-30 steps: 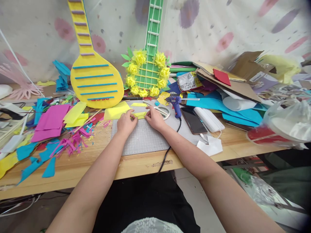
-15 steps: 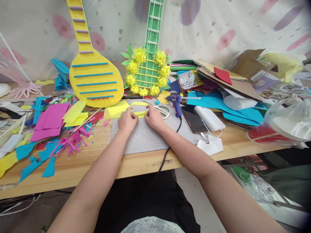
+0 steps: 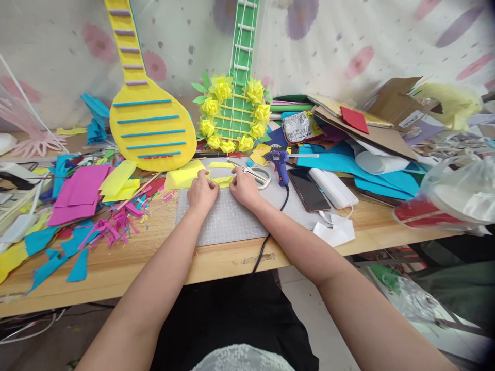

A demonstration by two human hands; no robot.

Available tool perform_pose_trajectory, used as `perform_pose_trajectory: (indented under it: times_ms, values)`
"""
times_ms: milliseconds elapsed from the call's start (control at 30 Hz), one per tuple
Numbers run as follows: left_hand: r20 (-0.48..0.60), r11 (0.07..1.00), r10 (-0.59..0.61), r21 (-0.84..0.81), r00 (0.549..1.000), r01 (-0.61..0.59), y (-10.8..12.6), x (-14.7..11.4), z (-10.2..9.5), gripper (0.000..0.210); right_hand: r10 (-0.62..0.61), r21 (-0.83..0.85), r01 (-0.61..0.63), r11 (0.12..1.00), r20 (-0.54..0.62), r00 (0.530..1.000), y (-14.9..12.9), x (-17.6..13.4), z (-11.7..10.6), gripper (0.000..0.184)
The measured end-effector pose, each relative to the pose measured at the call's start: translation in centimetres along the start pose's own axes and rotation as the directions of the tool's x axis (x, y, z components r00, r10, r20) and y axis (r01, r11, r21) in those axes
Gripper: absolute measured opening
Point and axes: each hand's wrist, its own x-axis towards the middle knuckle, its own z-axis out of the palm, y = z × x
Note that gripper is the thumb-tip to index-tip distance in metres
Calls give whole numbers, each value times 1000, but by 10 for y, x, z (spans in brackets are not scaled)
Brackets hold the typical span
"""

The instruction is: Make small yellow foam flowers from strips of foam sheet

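A narrow strip of yellow paper (image 3: 223,182) stretches between my two hands over the grey cutting mat (image 3: 226,219). My left hand (image 3: 202,194) pinches its left end, and my right hand (image 3: 245,187) has its fingers closed on the right end. White-handled scissors (image 3: 263,178) lie just past my right hand, their blades partly hidden. Another yellow strip (image 3: 221,165) rests behind, and a larger yellow sheet (image 3: 184,175) is beside my left hand. To the right is a blue glue gun (image 3: 280,164) with a clear glue stick in it.
A yellow paper instrument (image 3: 152,131) and a green one with yellow flowers (image 3: 232,116) lean at the back. Right of the mat are a phone (image 3: 308,190), a white power bank (image 3: 333,188) and a plastic-wrapped cup (image 3: 436,201). Pink sheets (image 3: 79,193) and scraps cover the left.
Both hands stay in nearly the same place with the yellow strip between them. Only a very slight shift of the whole view shows.
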Motion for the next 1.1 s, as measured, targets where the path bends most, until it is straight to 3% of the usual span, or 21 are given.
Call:
perform_pose_trajectory:
  times_ms: [267,433,667,900,1100]
  values:
    - [-42,995,95,-14,995,-95,2,-2,1,38,-13,-15,13,1000,17,1000,-1,0,-1,22]
    - [4,981,195,-19,981,-194,6,-1,0,48,-28,-25,29,999,19,999,-1,-1,-1,24]
    - [22,972,231,46,973,-232,5,0,0,54,-47,-54,47,997,4,999,1,0,4,25]
    - [-36,976,206,73,978,-203,9,-1,5,52,-45,-98,44,994,0,999,1,-1,5,24]
    - [-20,980,185,86,983,-182,12,0,7,53,-54,-93,54,994,0,999,0,-2,6,28]
